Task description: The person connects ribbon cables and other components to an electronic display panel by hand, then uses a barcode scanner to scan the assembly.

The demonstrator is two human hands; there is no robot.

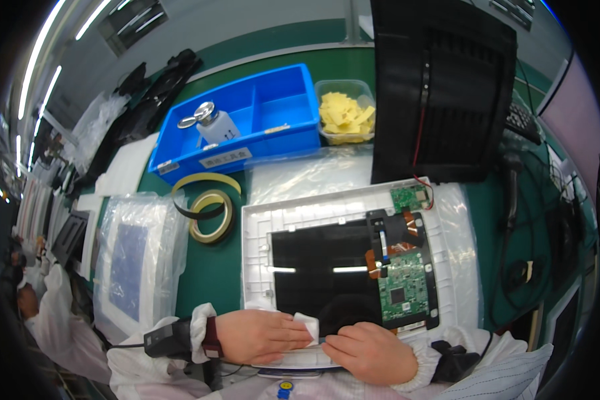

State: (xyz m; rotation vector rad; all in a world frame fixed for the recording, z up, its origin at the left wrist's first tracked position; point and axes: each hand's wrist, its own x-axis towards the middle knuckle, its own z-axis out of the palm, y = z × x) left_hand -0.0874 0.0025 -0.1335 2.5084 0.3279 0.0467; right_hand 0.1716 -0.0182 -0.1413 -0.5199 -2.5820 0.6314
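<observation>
A white plastic housing point(257, 230) lies in front of me, holding a dark display panel point(327, 257) and a green circuit board point(405, 288). My left hand point(263, 335) lies over the housing's near edge, its fingers together on a folded white wipe point(307, 325) at the panel's near edge. Beside it, my right hand point(373, 353) rests on the same near edge, fingers bent and close together; what lies under its fingertips is hidden. A smaller green board point(409, 198) sits at the housing's far right corner, with a thin red wire leading up from it.
Behind the housing stand a blue divided bin point(283, 137) with a metal-capped bottle point(219, 127), a tub of yellow pieces point(347, 115) and a large black casing point(447, 93). Tape rolls point(213, 233) and a plastic-wrapped panel point(137, 260) lie left. Cables point(510, 193) run right. Another person's sleeve point(63, 327) shows far left.
</observation>
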